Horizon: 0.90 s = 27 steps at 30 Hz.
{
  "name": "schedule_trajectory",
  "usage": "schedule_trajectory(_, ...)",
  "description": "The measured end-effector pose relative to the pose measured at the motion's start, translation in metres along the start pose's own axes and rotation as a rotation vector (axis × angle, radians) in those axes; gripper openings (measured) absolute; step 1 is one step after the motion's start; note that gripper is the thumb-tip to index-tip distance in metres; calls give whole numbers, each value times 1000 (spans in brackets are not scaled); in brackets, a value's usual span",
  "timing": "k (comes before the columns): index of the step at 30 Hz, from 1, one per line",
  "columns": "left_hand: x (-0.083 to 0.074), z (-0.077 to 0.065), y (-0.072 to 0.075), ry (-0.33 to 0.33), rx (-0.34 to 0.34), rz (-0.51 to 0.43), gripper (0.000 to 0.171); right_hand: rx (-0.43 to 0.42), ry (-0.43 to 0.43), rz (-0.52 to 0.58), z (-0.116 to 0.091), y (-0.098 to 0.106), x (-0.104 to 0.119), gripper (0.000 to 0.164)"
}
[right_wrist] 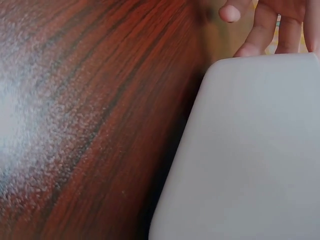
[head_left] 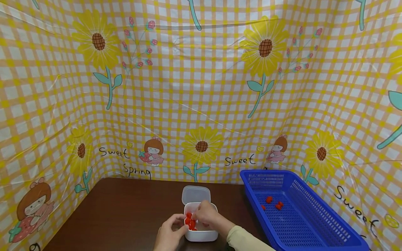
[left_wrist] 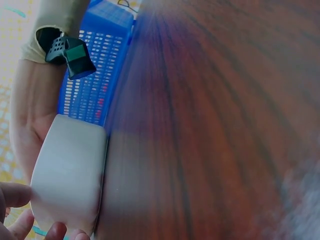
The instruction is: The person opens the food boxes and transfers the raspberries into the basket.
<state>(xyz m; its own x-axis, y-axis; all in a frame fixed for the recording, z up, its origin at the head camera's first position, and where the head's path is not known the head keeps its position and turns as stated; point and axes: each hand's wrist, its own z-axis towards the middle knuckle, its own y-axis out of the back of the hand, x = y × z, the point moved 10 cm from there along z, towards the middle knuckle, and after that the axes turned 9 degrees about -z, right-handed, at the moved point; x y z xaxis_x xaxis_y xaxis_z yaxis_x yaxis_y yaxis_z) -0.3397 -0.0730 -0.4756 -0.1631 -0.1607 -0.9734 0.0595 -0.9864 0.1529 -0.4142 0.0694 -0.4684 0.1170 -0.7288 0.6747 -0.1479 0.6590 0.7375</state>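
Note:
In the head view, a white plastic box [head_left: 201, 236] stands on the table with several small red pieces [head_left: 188, 221] along its left inside. My left hand [head_left: 169, 232] is at the box's left side, with fingers and thumb touching the rim and wall. From the right, my right hand [head_left: 207, 214] reaches into the box, fingers bent down beside the red pieces. Its fingertips are partly hidden, and I cannot tell whether they pinch a piece. The left wrist view shows the box's outer wall [left_wrist: 70, 170] with left fingertips [left_wrist: 22, 225] at its near end.
A translucent lid [head_left: 196, 195] lies just behind the box. To the right stands a blue perforated basket [head_left: 301, 223] with three small red pieces [head_left: 278, 205] in it. Checked cloth [head_left: 201, 90] hangs behind and beside the dark wooden table [head_left: 125, 212].

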Motion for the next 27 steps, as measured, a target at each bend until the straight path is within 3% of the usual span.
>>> schedule_trajectory(10, -1, -1, 0, -16, -3, 9, 29, 13, 36, -8, -2, 8, 13, 42)
schedule_trajectory(27, 0, 0, 0, 22, -1, 6, 30, 65, 34, 88, -7, 30, 22, 16)
